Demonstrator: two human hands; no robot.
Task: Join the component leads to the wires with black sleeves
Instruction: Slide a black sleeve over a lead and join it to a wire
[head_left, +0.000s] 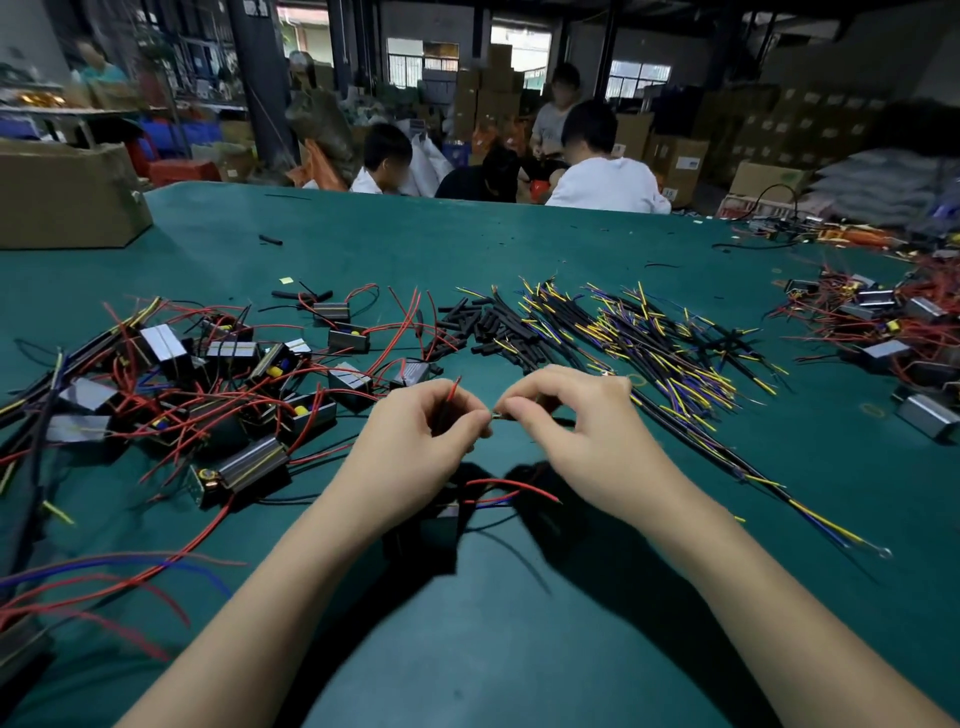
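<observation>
Above the green surface (519, 649), both hands meet fingertip to fingertip. The left hand (415, 441) pinches a red lead (453, 388), whose end sticks up past its fingers; the right hand (566, 415) pinches a thin wire end against it. Just below the hands lies a dark component (441, 525). Beyond the hands lie the black sleeves (483, 322), with the yellow-blue wires (649, 332) right of those.

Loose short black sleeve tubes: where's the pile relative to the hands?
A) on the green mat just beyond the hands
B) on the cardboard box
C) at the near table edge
A: the pile of short black sleeve tubes lies on the green table mat, beyond both hands.
</observation>
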